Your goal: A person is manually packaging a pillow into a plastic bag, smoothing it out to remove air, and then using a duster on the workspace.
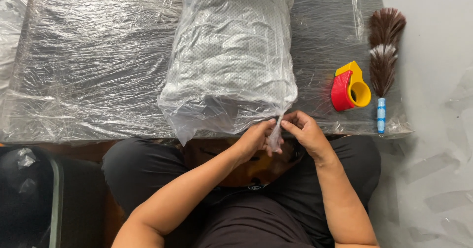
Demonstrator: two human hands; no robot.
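Both hands meet at the near end of a clear plastic bag (231,65) stuffed with grey cloth, lying on a plastic-wrapped table (88,65). The left hand (255,138) and right hand (306,130) pinch its twisted neck between closed fingers. To the right, well apart, lie a red-and-yellow tape dispenser (350,88) and a feather duster (383,55).

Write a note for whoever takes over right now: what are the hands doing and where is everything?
Left hand and right hand: both pinch the gathered neck of the clear plastic bag holding grey dotted fabric.
The bag lies on a plastic-wrapped dark board.
Red and yellow tape dispenser and brown feather duster lie to the right, untouched.
Done: fabric bagged, neck gathered.
Left: neck not yet sealed.
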